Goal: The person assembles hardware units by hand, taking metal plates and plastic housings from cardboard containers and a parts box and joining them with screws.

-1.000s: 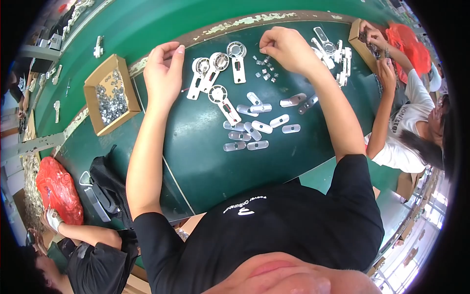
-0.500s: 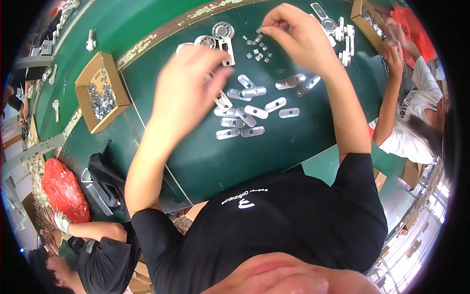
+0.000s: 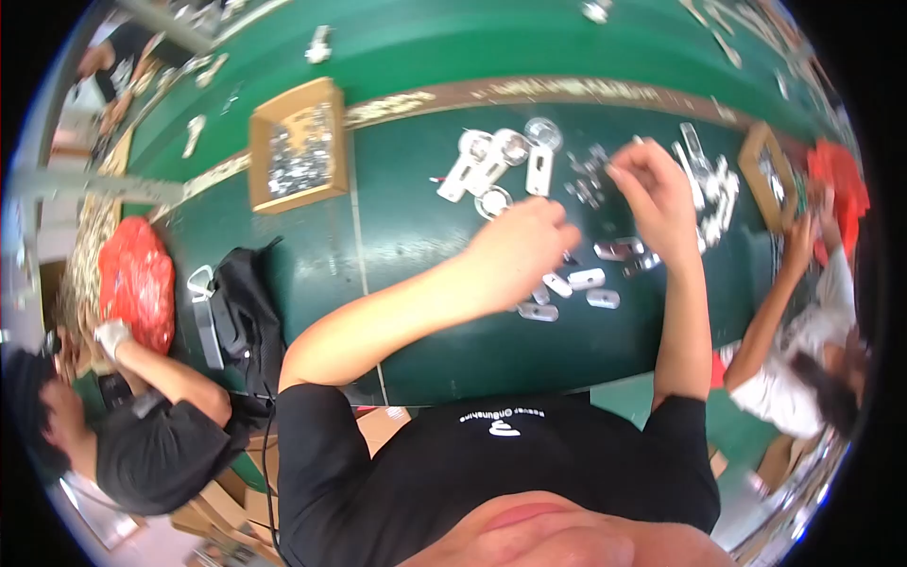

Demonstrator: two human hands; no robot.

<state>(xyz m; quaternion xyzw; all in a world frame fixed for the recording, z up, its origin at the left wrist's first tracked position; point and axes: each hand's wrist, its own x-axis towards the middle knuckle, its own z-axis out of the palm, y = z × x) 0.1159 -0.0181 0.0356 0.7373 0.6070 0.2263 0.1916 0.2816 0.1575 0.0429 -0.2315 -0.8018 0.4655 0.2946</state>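
Observation:
My left hand [image 3: 529,248] is over the spread of small oblong silvery metal plates [image 3: 587,278], its fingers curled down. What they hold, if anything, is hidden; some plates lie beneath the hand. My right hand [image 3: 657,194] has thumb and forefinger pinched together beside a scatter of small clear pieces [image 3: 588,180]. Whatever is in the pinch is too small to make out. Just beyond my left hand lie several white plastic parts [image 3: 491,170] with round heads and long handles. One white ring [image 3: 492,202] shows close to my left knuckles.
A cardboard box [image 3: 300,146] of small shiny pieces stands at the left. More white parts [image 3: 718,194] and another box [image 3: 767,180] are at the right. A black bag [image 3: 248,312] lies near the left edge. Co-workers sit on both sides, near red plastic bags [image 3: 137,283].
The view has swung, shifting the table contents rightward and down. My left hand has moved from near the white parts to the metal plates, its fingers curling. The right stays by the clear pieces, pinched.

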